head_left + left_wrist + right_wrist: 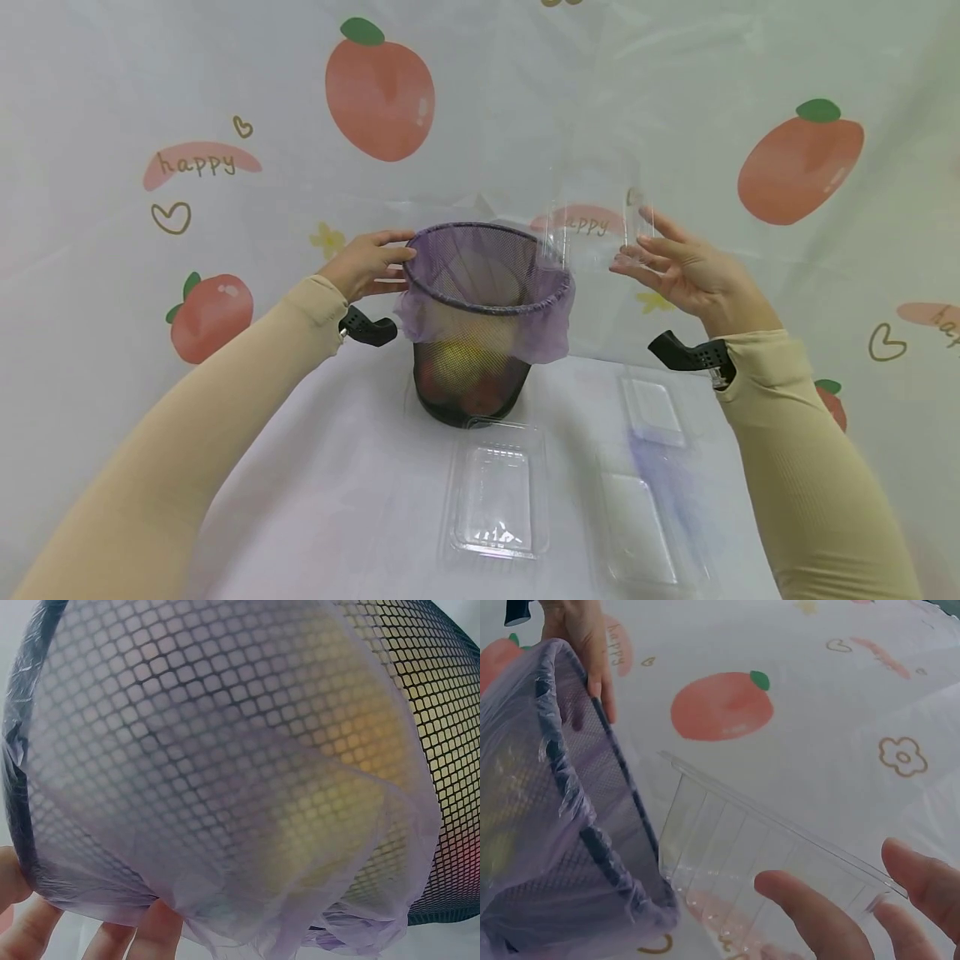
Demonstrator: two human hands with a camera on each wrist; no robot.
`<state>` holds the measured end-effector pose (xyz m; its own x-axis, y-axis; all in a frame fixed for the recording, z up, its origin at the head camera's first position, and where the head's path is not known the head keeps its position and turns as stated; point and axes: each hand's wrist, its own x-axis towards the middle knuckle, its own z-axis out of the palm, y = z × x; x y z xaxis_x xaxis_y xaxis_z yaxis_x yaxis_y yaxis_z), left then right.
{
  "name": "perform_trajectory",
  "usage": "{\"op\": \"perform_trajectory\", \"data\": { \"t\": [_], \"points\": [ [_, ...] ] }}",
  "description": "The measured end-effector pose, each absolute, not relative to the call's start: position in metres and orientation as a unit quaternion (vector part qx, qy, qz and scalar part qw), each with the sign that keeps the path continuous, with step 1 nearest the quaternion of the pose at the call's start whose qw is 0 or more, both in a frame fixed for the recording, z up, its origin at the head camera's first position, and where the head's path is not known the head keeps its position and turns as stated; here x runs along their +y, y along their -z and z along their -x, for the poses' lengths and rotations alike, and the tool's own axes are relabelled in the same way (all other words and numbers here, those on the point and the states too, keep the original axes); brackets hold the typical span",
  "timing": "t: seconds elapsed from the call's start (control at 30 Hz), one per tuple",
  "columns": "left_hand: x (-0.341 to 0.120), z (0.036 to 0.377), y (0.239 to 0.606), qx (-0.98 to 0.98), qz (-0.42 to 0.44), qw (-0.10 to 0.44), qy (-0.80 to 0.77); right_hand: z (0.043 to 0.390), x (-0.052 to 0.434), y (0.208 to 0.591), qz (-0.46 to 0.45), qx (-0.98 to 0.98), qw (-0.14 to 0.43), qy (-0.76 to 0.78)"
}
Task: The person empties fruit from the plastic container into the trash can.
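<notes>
A black mesh wastebasket [442, 408] stands upright on the table, lined with a thin purple plastic bag [551, 333] folded over its rim. At the basket's left side my left hand [363, 267] grips the rim, fingertips against the bag in the left wrist view. My right hand [693, 271] holds a clear plastic container [727, 832] by one end, between thumb and fingers. The container is tilted, its far end right at the basket's right rim. Yellow and reddish round shapes [330, 817] show blurred through the mesh and bag.
A clear plastic tray [495, 500] lies in front of the basket. Two more clear trays, one nearer [637, 533] and one farther [652, 408], lie to the right beside a purple translucent patch [663, 467]. Behind hangs a white fruit-print cloth [480, 100].
</notes>
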<state>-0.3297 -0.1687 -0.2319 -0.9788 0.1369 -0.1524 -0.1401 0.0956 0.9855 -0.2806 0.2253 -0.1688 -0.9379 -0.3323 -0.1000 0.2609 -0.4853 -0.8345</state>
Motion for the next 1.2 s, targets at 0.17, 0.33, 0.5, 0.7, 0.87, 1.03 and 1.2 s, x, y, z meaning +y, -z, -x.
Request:
{"op": "perform_trajectory", "data": {
  "t": [0.17, 0.33, 0.5, 0.7, 0.87, 1.03, 1.2],
  "points": [
    [-0.169, 0.330, 0.233, 0.736, 0.001, 0.103, -0.669, 0.278, 0.239, 0.180, 0.021, 0.418, 0.187, 0.889],
    [-0.169, 0.330, 0.233, 0.735, -0.001, 0.102, -0.670, 0.273, 0.256, 0.191, 0.000, 0.371, 0.193, 0.908],
    [-0.169, 0.330, 0.234, 0.730, -0.001, 0.103, -0.675, 0.268, 0.274, 0.206, 0.011, 0.323, 0.213, 0.922],
    [-0.169, 0.331, 0.233, 0.731, 0.000, 0.103, -0.675, 0.262, 0.293, 0.228, 0.049, 0.276, 0.246, 0.928],
    [-0.169, 0.331, 0.233, 0.734, 0.000, 0.104, -0.671, 0.258, 0.305, 0.251, 0.057, 0.280, 0.252, 0.924],
    [-0.169, 0.331, 0.233, 0.736, 0.000, 0.103, -0.669, 0.255, 0.314, 0.273, 0.048, 0.296, 0.251, 0.920],
    [-0.169, 0.329, 0.233, 0.734, -0.002, 0.102, -0.672, 0.257, 0.312, 0.294, 0.024, 0.328, 0.240, 0.913]
  ]
}}
